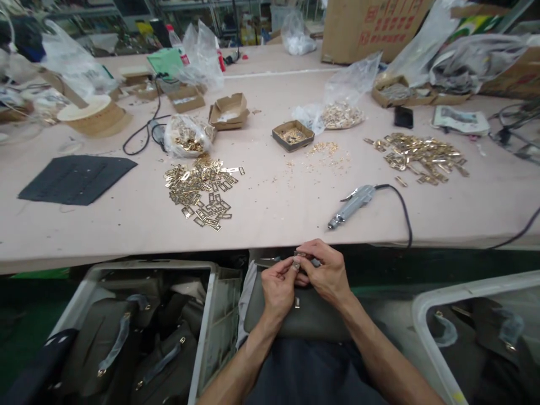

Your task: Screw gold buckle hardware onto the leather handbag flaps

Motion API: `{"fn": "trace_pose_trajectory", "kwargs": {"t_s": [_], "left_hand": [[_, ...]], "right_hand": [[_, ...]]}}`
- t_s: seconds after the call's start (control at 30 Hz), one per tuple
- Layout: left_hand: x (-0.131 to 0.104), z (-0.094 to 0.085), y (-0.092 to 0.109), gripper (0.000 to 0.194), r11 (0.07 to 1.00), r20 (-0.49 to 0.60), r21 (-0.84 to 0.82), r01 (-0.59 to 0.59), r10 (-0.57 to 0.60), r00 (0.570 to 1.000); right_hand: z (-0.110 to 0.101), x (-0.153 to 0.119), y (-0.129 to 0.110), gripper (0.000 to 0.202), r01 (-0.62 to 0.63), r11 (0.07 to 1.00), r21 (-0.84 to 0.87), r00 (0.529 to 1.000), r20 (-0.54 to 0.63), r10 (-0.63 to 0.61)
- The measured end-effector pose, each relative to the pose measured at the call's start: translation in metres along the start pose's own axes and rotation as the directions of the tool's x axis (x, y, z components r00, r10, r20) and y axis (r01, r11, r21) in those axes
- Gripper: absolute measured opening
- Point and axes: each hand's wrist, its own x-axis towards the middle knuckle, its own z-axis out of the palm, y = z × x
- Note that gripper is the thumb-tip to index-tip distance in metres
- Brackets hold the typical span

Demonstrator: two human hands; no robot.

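My left hand (279, 286) and my right hand (327, 273) meet just below the table's front edge, fingertips pinched together around a small metal piece (297, 264). Both hands are over a dark olive bag (270, 309) on my lap. A small gold fitting (297, 303) shows on the bag below the fingers. On the table beyond my right hand lies a grey electric screwdriver (352, 207) with a black cord. Flat gold frames (202, 188) form a pile to the left, and gold plates (424, 157) form another to the right.
A crate (215, 315) of dark bags stands at left and another (434, 295) at right. Farther back are a small box of tiny parts (293, 136), loose screws (324, 149), plastic bags of parts (188, 135), a black sheet (78, 179) and a large carton (371, 31).
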Motion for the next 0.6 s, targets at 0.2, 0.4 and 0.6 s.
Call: {"fn": "trace_pose_trajectory", "kwargs": {"t_s": [0.2,0.4,0.6], "left_hand": [[0.000,0.002,-0.005,0.049,0.999,0.029,0.040,-0.006,0.005,1.000],[0.000,0.006,-0.003,0.043,0.996,0.011,0.081,-0.022,0.022,1.000],[0.002,0.007,-0.003,0.045,0.996,-0.001,0.081,-0.021,0.021,1.000]], "right_hand": [[-0.006,0.001,0.001,0.010,0.002,1.000,-0.008,0.997,-0.082,-0.003],[-0.009,-0.005,0.013,0.008,-0.077,0.997,-0.004,0.993,-0.085,0.077],[-0.010,-0.009,0.015,0.012,-0.114,0.993,-0.023,0.992,-0.049,0.113]]}}
